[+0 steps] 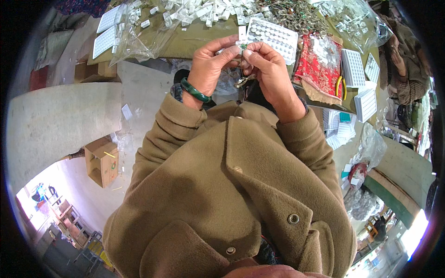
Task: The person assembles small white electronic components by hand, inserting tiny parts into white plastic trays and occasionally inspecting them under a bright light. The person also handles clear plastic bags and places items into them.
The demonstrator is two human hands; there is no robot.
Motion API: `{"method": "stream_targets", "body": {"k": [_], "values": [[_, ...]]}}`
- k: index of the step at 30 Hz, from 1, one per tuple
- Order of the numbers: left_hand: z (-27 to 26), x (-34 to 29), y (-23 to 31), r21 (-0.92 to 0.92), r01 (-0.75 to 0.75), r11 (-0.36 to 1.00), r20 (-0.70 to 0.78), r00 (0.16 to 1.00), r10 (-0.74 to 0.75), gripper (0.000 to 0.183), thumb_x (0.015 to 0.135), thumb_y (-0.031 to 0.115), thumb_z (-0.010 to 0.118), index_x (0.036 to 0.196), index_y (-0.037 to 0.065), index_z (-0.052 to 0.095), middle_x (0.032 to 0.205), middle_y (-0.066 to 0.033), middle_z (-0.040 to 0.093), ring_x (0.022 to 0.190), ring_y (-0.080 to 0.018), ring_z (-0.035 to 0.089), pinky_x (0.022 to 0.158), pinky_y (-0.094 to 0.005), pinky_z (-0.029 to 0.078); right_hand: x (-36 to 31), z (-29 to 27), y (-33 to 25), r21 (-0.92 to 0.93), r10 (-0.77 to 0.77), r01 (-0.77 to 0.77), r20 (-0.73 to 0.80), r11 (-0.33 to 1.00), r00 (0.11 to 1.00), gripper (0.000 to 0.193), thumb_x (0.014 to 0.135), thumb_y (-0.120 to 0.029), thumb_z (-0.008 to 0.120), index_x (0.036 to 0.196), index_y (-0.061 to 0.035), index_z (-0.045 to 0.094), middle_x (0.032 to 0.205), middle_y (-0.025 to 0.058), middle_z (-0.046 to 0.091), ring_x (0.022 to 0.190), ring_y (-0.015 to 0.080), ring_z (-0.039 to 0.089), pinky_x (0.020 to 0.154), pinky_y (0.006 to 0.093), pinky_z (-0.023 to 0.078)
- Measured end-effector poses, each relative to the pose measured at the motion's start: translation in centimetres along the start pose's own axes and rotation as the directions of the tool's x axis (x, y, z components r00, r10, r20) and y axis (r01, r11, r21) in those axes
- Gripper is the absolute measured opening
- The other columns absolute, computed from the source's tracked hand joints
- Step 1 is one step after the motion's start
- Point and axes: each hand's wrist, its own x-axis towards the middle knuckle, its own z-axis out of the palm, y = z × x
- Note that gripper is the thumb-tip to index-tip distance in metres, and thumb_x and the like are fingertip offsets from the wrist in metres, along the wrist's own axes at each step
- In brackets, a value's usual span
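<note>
My left hand (207, 59), with a dark green bangle on its wrist, pinches a small white plastic piece (239, 42) between thumb and fingers. My right hand (270, 65) meets it fingertip to fingertip, closed on a tiny green piece (244, 46) against the white one. Below the right fingers hangs a shiny metal trinket (244, 81); whether it joins the green piece is hidden by the fingers. Just beyond the fingertips, a white tray (272, 38) bears rows of round white pieces. The hands are held up at the table's near edge.
A heap of white plastic pieces (204, 10) and a pile of metal trinkets (296, 14) cover the far table. To the right lie a red patterned cloth (316, 67), yellow-handled pliers (344, 88) and stacked white trays (353, 68). A clear plastic bag (148, 44) overhangs the left edge.
</note>
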Motion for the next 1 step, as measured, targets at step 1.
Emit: {"method": "stream_targets", "body": {"k": [1], "values": [[0.01,-0.02,-0.01,0.002,0.003,1.000,0.004,1.000,-0.003,0.035,0.092,0.009,0.063,0.126,0.003,0.058,0.106,-0.0066,0.067,0.089,-0.0127,0.065,0.079,-0.0272,0.055,0.11,-0.17,0.02,-0.025,-0.003,0.003,0.013,1.000,1.000,0.010,0.090,-0.009,0.062,0.097,-0.0024,0.062,0.081,0.0038,0.064,0.068,0.0102,0.058,0.064,0.0242,0.047]]}}
